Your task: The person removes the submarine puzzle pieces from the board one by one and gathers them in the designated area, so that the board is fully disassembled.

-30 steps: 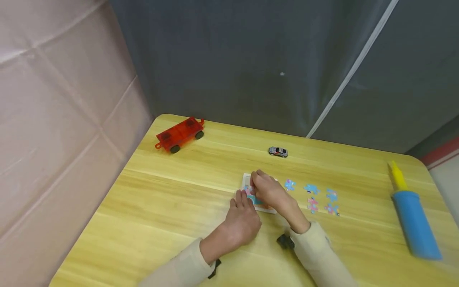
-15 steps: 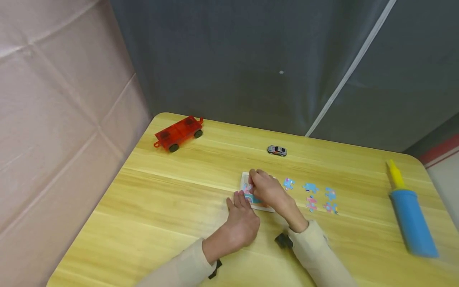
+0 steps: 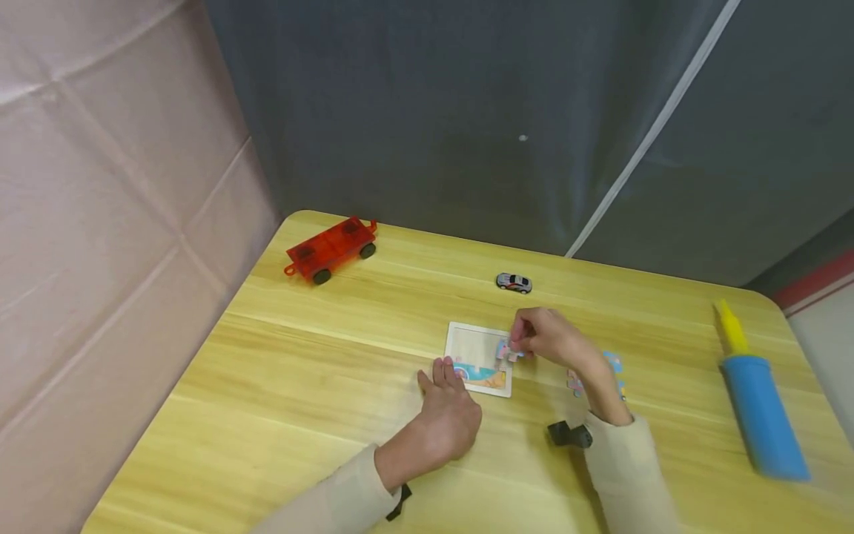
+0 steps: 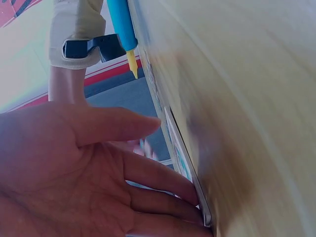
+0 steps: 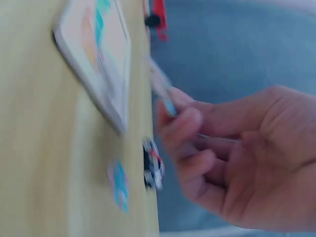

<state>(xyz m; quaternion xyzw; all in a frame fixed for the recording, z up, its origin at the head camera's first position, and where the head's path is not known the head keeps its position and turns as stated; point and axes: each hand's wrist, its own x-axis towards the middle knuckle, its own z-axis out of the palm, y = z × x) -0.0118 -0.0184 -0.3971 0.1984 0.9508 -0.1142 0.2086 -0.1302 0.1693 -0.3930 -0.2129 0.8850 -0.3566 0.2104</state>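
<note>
A white-rimmed puzzle tray (image 3: 479, 326) lies flat on the table, a beach picture along its lower part. My left hand (image 3: 448, 423) rests at its lower left, fingers fairly straight; in the left wrist view the fingertips touch the edge of the tray (image 4: 193, 170). Above the tray's right edge, my right hand (image 3: 559, 340) pinches a pink and blue puzzle piece (image 3: 505, 350) between thumb and fingers. The right wrist view shows this puzzle piece (image 5: 160, 84) tilted and blurred, off the table. Loose pieces (image 3: 612, 361) lie right of the tray, partly hidden by my right arm.
Behind the tray stands a small silver toy car (image 3: 514, 282). A red toy wagon (image 3: 331, 250) sits at the far left corner. On the right lies a blue hand pump (image 3: 763, 415) with a yellow nozzle. A dark curtain (image 3: 427, 126) hangs behind the table.
My right hand has moved right from the tray's upper left to its right edge, with a puzzle piece now visible in its fingers. The left hand has stayed nearly still.
</note>
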